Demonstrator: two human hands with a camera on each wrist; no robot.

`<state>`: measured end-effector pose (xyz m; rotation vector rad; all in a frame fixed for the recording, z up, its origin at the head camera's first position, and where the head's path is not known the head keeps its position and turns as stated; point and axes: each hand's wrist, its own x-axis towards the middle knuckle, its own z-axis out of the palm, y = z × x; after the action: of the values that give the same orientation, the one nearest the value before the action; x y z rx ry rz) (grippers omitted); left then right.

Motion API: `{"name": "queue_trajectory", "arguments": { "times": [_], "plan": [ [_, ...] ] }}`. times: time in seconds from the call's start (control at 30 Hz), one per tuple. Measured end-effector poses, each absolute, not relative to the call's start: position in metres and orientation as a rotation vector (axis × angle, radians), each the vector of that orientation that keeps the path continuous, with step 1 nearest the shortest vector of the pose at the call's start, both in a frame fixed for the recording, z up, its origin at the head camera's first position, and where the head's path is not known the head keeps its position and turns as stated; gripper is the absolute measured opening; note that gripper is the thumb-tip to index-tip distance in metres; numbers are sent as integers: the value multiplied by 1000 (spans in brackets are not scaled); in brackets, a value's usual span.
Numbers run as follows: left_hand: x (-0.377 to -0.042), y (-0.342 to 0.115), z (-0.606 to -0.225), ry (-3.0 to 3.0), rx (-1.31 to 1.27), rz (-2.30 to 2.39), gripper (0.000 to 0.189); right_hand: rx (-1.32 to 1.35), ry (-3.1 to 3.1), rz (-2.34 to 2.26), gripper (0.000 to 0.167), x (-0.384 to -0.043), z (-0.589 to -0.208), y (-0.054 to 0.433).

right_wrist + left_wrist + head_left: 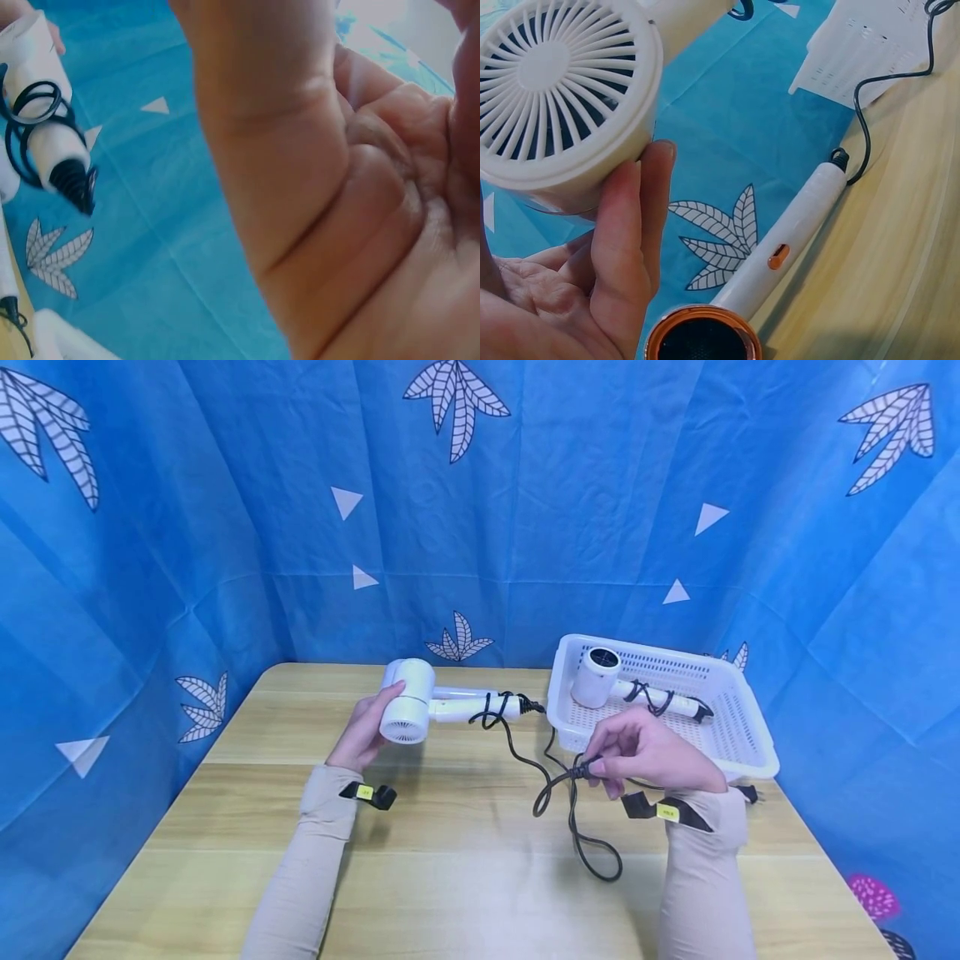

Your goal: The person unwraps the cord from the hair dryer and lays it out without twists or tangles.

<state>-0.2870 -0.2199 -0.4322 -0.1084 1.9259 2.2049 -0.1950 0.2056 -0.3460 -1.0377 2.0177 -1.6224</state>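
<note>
My left hand grips a white hair dryer by its round head, thumb on top, raised over the table. Its slotted rear grille faces the left wrist camera. Black cord is looped around the handle and runs right to my right hand, which pinches a bunched part of the cord between thumb and fingers. A long loop hangs below those fingers. Behind the held dryer, a second white hair dryer with a copper-coloured front ring and switch lies on the table. The right wrist view shows mostly palm.
At the back right stands a white perforated basket. Inside it lies another white hair dryer, cord wound around its handle. A black plug rests on the wooden table by the basket's front corner. Blue patterned curtain surrounds the table.
</note>
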Motion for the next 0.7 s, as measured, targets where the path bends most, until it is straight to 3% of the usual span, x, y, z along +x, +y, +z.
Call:
{"name": "queue_trajectory", "arguments": {
  "times": [0.4, 0.7],
  "plan": [
    [-287, -220, -429, 1900, -95, 2237, 58, -937, 2140, -1419, 7, -208, -359, 208],
    [-284, -221, -426, 1837, -75, 2260, 55, -795, 2169, -1345, 10, -220, -372, 211]
  ]
}}
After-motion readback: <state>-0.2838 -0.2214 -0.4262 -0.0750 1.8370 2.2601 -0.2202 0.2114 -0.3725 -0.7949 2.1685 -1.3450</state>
